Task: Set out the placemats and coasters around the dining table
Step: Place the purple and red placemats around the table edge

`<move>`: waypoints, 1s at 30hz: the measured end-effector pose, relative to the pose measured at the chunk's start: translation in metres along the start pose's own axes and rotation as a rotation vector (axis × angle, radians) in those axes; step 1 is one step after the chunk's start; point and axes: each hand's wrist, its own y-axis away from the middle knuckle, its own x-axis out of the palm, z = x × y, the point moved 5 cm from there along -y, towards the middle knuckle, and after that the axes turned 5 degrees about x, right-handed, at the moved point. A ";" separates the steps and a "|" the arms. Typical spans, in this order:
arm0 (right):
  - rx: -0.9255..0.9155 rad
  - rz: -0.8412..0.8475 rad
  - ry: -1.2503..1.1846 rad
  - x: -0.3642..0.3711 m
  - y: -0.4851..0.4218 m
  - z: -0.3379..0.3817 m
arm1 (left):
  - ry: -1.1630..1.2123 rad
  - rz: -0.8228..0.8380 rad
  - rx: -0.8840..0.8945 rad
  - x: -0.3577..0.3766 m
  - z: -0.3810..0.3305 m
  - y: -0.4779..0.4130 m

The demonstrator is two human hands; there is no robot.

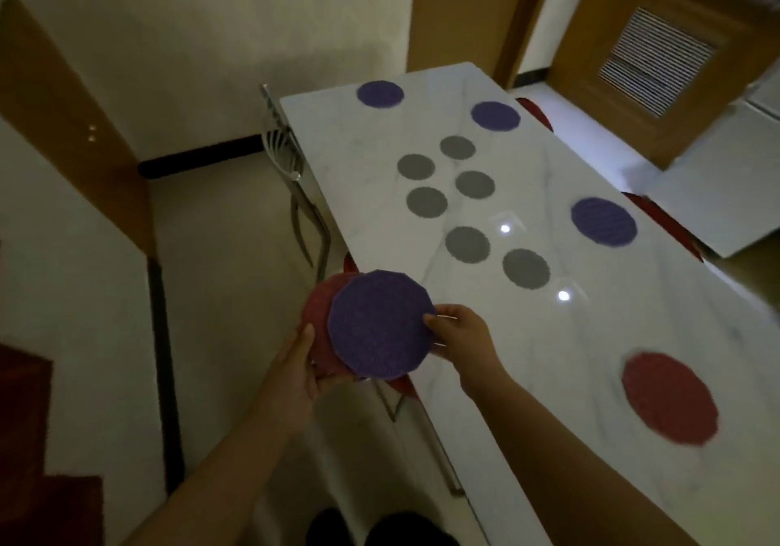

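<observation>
Left hand (297,370) cupped beneath, thumb on top; right hand (458,330) pinching, both forearms extended.

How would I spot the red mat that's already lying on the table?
Start at the white marble table and come to its near end. The red mat lies flat there, alone, the only red one on the tabletop; the other laid mats are purple or small and grey.

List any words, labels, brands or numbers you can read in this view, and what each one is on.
None: no readable text anywhere in this view.
The purple mat and red mat held in the left hand and right hand show only woven texture.
The grey coasters and the marble table carry no print.
The slatted vent on the wooden door has no label.
</observation>
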 end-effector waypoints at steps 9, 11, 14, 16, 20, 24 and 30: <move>0.029 -0.256 -0.286 0.010 -0.020 0.008 | -0.105 0.165 -0.139 0.005 -0.040 -0.087; 0.024 -0.336 -0.369 -0.001 -0.033 0.014 | -0.128 0.188 -0.147 0.012 -0.051 -0.115; 0.022 -0.497 -0.435 -0.026 -0.057 0.017 | -0.197 0.230 -0.146 0.022 -0.066 -0.159; 0.043 -0.573 -0.471 -0.037 -0.068 0.010 | -0.215 0.253 -0.149 0.029 -0.074 -0.183; 0.120 -0.690 -0.428 -0.038 -0.077 -0.018 | -0.245 0.261 -0.182 0.039 -0.086 -0.221; 0.232 -0.788 -0.409 -0.030 -0.077 -0.048 | -0.280 0.294 -0.242 0.044 -0.094 -0.242; 0.419 -1.026 0.087 -0.022 -0.067 -0.061 | -0.359 0.408 -0.338 0.055 -0.106 -0.265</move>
